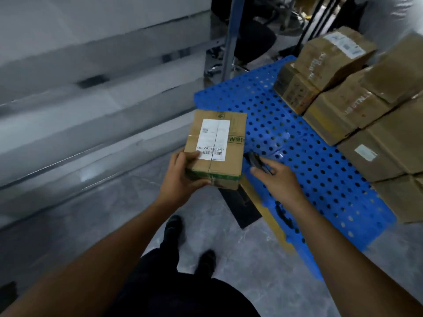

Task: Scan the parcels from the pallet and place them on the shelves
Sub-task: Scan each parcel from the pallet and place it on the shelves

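Observation:
My left hand point(183, 173) grips the near left corner of a small brown cardboard parcel point(217, 154), its white label with a barcode facing up. Just right of the parcel, my right hand point(278, 177) is closed around a dark handheld scanner point(256, 162), whose tip points toward the parcel's side. Both hover over the near left edge of a blue perforated pallet point(297, 145). Several larger brown parcels point(357, 106) are stacked on the pallet's right part.
White shelf boards point(91, 106) run along the left, blurred. A grey metal upright point(231, 37) and dark clutter stand behind the pallet. My feet in dark shoes point(174, 227) stand on grey concrete floor. A black and yellow floor marking lies beside the pallet.

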`<state>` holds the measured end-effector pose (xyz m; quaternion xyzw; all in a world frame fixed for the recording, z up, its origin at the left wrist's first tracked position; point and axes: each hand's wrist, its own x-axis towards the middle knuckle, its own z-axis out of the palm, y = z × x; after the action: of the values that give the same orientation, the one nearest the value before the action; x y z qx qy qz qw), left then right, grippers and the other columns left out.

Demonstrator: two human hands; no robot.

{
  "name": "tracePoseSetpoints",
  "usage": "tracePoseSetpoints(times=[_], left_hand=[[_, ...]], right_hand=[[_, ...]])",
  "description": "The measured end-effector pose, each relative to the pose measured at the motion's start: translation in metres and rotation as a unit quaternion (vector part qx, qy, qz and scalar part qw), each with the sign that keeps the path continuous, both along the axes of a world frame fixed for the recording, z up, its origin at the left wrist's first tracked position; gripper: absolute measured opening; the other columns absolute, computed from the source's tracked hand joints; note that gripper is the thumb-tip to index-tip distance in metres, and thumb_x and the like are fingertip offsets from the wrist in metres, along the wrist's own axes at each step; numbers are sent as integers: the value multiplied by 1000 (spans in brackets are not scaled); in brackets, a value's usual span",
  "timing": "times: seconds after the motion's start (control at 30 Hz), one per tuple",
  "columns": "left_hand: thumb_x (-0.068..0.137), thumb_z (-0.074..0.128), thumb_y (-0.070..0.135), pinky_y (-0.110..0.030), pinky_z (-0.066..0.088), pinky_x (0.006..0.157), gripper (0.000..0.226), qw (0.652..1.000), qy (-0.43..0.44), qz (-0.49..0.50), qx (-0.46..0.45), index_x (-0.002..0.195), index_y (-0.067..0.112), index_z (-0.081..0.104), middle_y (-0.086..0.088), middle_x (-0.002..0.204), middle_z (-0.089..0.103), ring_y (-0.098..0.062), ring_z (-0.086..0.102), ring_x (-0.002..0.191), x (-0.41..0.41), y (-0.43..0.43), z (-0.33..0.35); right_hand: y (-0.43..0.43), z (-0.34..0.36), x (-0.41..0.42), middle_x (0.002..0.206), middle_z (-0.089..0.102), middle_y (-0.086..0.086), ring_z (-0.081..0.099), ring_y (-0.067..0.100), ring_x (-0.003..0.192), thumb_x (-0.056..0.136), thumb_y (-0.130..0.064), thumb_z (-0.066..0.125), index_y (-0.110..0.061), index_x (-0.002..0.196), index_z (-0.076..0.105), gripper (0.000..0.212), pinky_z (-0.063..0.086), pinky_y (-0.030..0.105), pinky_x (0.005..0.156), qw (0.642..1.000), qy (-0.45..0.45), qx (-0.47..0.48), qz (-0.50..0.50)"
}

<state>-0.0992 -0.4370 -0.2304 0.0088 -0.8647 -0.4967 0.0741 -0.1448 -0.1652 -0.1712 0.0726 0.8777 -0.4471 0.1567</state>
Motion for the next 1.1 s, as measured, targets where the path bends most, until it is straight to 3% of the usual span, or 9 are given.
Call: tracePoseSetpoints(times=[0.2, 0.27, 0.37, 0.5, 0.57, 0.67, 0.73, 0.97, 1.1], left_hand=[[66, 93, 25, -6, 40, 104, 80, 994, 32, 102, -25, 129, 35, 46, 1, 146, 38, -5, 42, 129, 43, -75, 18], [66, 93, 24, -1, 36, 102, 80, 990, 43, 123, -43, 130, 34, 46, 2, 149, 33, -2, 38, 130, 54, -104, 23], [67, 93, 24, 4, 34, 97, 81, 982, 56, 173, -48, 132, 31, 46, -4, 151, 34, 3, 36, 127, 72, -152, 31], [68, 94, 25, 0, 34, 102, 81, 969, 75, 235, -24, 132, 36, 45, -6, 150, 36, -2, 39, 129, 99, -231, 45], [68, 94, 24, -6, 38, 105, 81, 964, 80, 254, -25, 132, 34, 47, -5, 150, 37, -5, 42, 131, 114, -277, 52], [67, 95, 20, -34, 48, 110, 80, 955, 89, 284, -12, 131, 32, 48, -3, 146, 39, -15, 49, 133, 139, -349, 64], [67, 95, 20, -40, 50, 109, 81, 949, 93, 301, -14, 131, 34, 48, -1, 146, 38, -16, 49, 135, 153, -394, 73], [68, 93, 25, -2, 38, 101, 81, 940, 69, 331, -48, 131, 42, 45, 2, 147, 38, -4, 44, 128, 161, -510, 83], [69, 93, 22, 4, 33, 97, 82, 936, 53, 346, -50, 135, 35, 47, -1, 148, 38, 0, 41, 125, 140, -545, 67]], right_hand=[[-90, 6, -6, 151, 48, -9, 46, 14, 137, 89, -49, 69, -27, 147, 50, 64, 39, 25, 101, 994, 19, -32, 102], [-126, 10, -6, 150, 48, -9, 45, 10, 135, 89, -49, 70, -25, 147, 50, 65, 37, 20, 97, 991, 33, -32, 122], [-188, 14, -7, 142, 55, -11, 48, 1, 124, 89, -45, 71, -25, 145, 54, 62, 39, 16, 92, 985, 59, -52, 151], [-286, 26, -5, 132, 56, -20, 52, 0, 120, 87, -50, 70, -29, 144, 55, 63, 42, 15, 87, 974, 85, -61, 202], [-337, 31, 0, 131, 54, -22, 50, 0, 121, 86, -51, 71, -28, 145, 53, 65, 40, 16, 91, 968, 92, -70, 222], [-414, 39, 12, 135, 55, -21, 50, 2, 124, 83, -56, 72, -30, 143, 55, 67, 42, 23, 99, 959, 91, -84, 253], [-463, 45, 17, 139, 56, -18, 51, 3, 126, 82, -59, 71, -33, 143, 55, 68, 43, 26, 103, 951, 88, -93, 282], [-587, 53, 21, 134, 63, -15, 58, 7, 119, 83, -56, 71, -36, 139, 59, 61, 48, 25, 94, 943, 69, -101, 311], [-625, 46, 5, 131, 63, -15, 58, 7, 115, 82, -57, 70, -38, 136, 60, 58, 43, 22, 86, 947, 53, -69, 310]])
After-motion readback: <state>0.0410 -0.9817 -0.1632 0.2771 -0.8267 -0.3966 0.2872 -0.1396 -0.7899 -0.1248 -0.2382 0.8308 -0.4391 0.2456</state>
